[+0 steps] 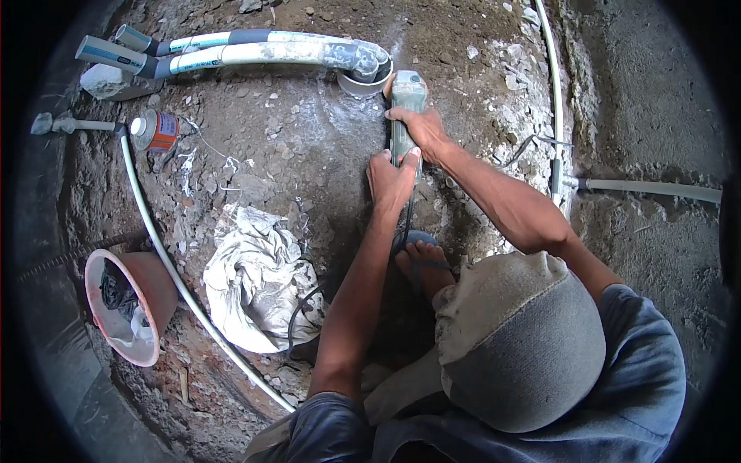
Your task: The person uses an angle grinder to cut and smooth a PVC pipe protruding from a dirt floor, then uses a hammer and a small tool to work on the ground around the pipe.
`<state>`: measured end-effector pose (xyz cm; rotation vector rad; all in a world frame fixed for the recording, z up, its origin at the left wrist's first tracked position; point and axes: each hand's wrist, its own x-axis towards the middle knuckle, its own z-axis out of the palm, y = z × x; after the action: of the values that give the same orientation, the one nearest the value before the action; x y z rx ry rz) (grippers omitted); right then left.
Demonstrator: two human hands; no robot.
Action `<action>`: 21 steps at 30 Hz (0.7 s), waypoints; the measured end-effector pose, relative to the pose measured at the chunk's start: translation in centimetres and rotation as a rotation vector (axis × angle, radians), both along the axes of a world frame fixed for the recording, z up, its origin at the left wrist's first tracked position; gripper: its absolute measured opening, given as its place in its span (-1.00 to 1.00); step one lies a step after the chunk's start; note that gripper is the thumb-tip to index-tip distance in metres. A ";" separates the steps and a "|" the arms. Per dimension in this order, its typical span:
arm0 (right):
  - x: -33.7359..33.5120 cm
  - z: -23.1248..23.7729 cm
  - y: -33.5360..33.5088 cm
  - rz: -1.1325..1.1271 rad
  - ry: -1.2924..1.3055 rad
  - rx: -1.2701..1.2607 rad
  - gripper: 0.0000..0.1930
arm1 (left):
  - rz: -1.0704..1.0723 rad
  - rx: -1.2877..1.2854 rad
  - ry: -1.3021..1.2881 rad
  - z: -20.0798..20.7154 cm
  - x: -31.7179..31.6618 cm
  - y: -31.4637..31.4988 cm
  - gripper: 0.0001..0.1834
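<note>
"Right hand (pixel 423 133) first: how is it set?"

"Wrapped round the body of the angle grinder (pixel 409 96), close behind its head, probably to steer the cutting end. Left hand (pixel 392 181) is closed round the rear, near the power cord (pixel 406 220), likely to steady the tool."

"And where is the grinder itself?"

"Over the dirt, its head just beside the white pipe collar (pixel 361 86). I can't tell whether the disc touches it; the disc is mostly hidden."

"Why the stone block (pixel 114 82) over left?"

"It sits by the free ends of the two bent pipes (pixel 266 52), seemingly as a prop, while their other ends meet at the collar."

"The capped tin (pixel 158 131)?"

"Near those pipes, well apart from the grinder, perhaps for safety."
</note>
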<state>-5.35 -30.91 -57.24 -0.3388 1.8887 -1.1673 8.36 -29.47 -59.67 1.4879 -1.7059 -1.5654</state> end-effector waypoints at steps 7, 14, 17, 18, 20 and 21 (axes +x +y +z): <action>0.2 0.3 -0.2 -0.031 -0.031 0.017 -0.54 | 0.017 -0.022 -0.022 0.6 -0.1 -0.1 -0.43; 0.6 0.7 -0.3 -0.057 -0.090 -0.006 -0.58 | 0.044 -0.065 -0.085 2.5 0.1 -0.1 -0.38; 1.2 0.5 0.3 -0.074 -0.123 -0.038 -0.57 | 0.023 -0.053 -0.111 2.7 0.7 0.4 -0.40; 1.5 0.5 0.4 -0.076 -0.130 -0.036 -0.56 | 0.025 -0.054 -0.114 2.7 1.0 0.4 -0.40; 2.2 0.8 0.4 -0.079 -0.140 -0.043 -0.55 | 0.029 -0.027 -0.103 2.3 1.4 0.3 -0.41; 2.6 1.0 0.4 -0.082 -0.148 -0.049 -0.55 | 0.031 -0.029 -0.105 2.2 1.8 0.4 -0.41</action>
<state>-2.77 -30.52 -56.29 -0.1971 1.7619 -1.2599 10.18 -29.11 -57.50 1.5997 -1.7465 -1.4651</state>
